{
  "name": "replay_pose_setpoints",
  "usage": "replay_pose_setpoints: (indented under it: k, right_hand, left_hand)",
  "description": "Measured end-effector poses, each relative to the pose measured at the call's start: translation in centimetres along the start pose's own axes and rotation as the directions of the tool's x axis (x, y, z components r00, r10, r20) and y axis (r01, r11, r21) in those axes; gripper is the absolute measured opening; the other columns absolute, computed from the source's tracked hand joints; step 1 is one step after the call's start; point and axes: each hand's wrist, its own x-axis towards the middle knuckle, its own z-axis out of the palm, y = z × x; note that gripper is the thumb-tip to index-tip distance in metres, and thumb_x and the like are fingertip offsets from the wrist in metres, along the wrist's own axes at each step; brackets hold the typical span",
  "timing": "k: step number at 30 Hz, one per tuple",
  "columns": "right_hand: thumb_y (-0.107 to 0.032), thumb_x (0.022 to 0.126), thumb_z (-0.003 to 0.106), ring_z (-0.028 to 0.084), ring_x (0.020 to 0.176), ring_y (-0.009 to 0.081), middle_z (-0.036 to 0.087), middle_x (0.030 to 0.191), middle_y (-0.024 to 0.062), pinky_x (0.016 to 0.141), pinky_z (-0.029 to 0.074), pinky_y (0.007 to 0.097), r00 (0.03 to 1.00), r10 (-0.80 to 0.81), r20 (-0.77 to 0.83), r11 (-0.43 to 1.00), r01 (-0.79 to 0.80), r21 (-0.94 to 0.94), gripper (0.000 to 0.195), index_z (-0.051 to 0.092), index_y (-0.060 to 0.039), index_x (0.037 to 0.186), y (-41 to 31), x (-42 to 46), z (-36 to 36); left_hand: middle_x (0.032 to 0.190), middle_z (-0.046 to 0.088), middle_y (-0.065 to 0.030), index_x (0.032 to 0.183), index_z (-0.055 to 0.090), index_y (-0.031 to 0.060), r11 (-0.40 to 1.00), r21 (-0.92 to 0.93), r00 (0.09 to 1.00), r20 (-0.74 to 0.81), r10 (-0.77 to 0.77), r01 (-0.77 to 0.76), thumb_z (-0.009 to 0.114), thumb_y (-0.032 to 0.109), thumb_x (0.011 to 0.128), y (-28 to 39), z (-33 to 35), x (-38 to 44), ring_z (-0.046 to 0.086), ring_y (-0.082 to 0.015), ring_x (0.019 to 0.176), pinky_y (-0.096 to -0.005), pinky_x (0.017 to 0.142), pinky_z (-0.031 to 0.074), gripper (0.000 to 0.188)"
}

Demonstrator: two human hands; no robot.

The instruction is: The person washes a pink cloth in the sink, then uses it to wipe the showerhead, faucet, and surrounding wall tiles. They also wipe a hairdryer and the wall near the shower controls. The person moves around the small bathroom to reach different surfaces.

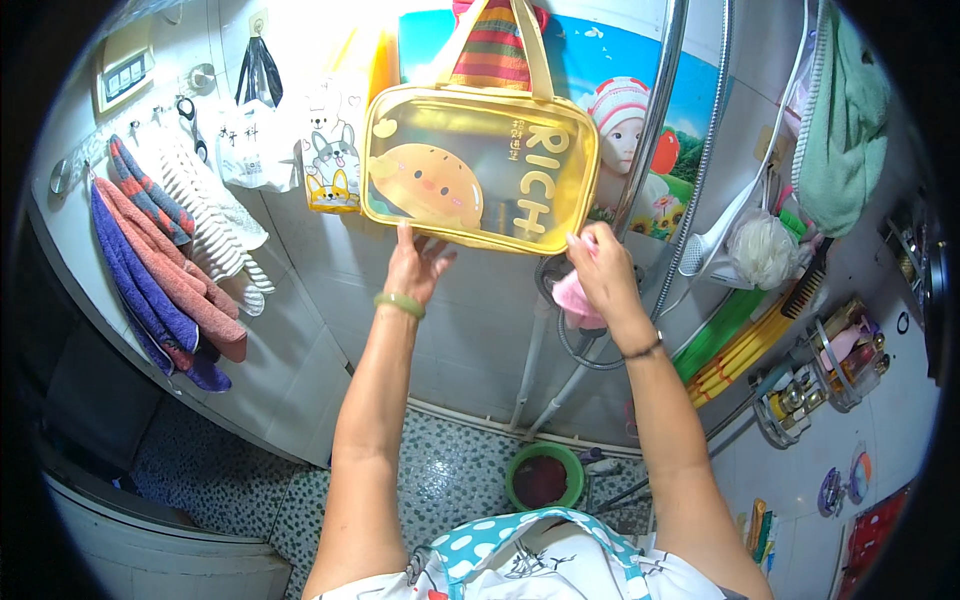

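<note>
A clear bag with yellow trim (pixel 480 169) hangs on the wall by its pale handles. It bears a printed cartoon bun and large lettering. My left hand (pixel 416 271), above a green bangle, reaches up to the bag's lower edge with its fingers apart. The tip of one finger meets that edge, though firm contact is hard to judge. Bunched in my right hand (pixel 606 274) is a pink cloth (pixel 579 301), which droops below the fingers. This hand is at the bag's lower right corner.
Towels (pixel 161 277) and plastic bags (pixel 255 146) hang at the left. A metal shower pipe (pixel 649 112) and hose (pixel 701 165) run beside the bag. Further right are a bath puff (pixel 763 244), a black comb (pixel 808 279) and wall racks (pixel 844 367). A green basin (pixel 574 480) stands on the floor.
</note>
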Motion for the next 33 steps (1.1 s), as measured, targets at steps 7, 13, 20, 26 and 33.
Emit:
replay_pose_setpoints:
  k: [7,13,20,26,33]
  right_hand:
    - [-0.016,0.085,0.055,0.061,0.071,0.0181,0.062,0.077,0.0117,0.063,0.048,0.0305,0.977,0.071,0.200,0.957,-0.123,0.261,0.014,0.053,-0.0041,0.093,0.5,-11.2,4.1]
    - [-0.019,0.081,0.056,0.050,0.105,0.0339,0.049,0.115,0.0212,0.090,0.039,0.0391,0.833,-0.225,0.505,0.954,0.082,0.290,0.039,0.048,-0.0040,0.117,1.3,-17.8,4.6]
    - [-0.007,0.074,0.057,0.046,0.107,0.0343,0.043,0.125,0.0169,0.089,0.040,0.0409,0.730,-0.368,0.575,0.916,0.391,0.091,0.051,0.044,-0.0065,0.123,0.5,-17.6,3.0]
    - [-0.003,0.074,0.060,0.058,0.093,0.0231,0.062,0.098,0.0089,0.081,0.047,0.0326,0.889,-0.296,0.348,0.897,0.134,0.422,0.026,0.062,-0.0062,0.099,0.4,-9.9,-0.2]
    - [-0.008,0.085,0.049,0.061,0.083,0.0237,0.060,0.102,0.0132,0.071,0.050,0.0305,0.610,-0.739,-0.286,0.674,0.659,-0.335,0.029,0.053,-0.0082,0.114,-11.2,13.7,-18.8]
  left_hand:
    - [0.123,0.046,-0.0047,0.124,0.038,0.0181,0.809,0.066,0.723,0.409,-0.556,0.584,0.031,0.063,0.085,-11.6,2.3,-16.3,0.050,-0.0216,0.107,-0.0412,0.088,0.042,0.060]
    - [0.120,0.051,-0.0085,0.116,0.048,0.0107,0.603,-0.436,0.742,0.454,-0.493,0.667,0.038,0.048,0.090,-12.8,1.7,-20.4,0.049,-0.0235,0.111,-0.0394,0.095,0.041,0.046]
    - [0.122,0.049,-0.0094,0.122,0.044,0.0106,0.653,-0.323,0.722,0.421,-0.549,0.685,0.031,0.047,0.092,-12.6,-0.4,-20.0,0.048,-0.0234,0.112,-0.0426,0.098,0.036,0.049]
    - [0.123,0.047,-0.0101,0.121,0.042,0.0096,0.706,0.105,0.690,0.153,-0.707,0.700,0.039,0.046,0.089,-9.8,-0.1,-21.4,0.047,-0.0238,0.111,-0.0421,0.092,0.039,0.049]
    - [0.125,0.043,-0.0169,0.115,0.044,-0.0010,0.720,-0.147,0.672,-0.274,-0.688,0.678,0.044,0.036,0.086,-9.4,-15.9,-26.0,0.043,-0.0354,0.113,-0.0481,0.093,0.038,0.047]
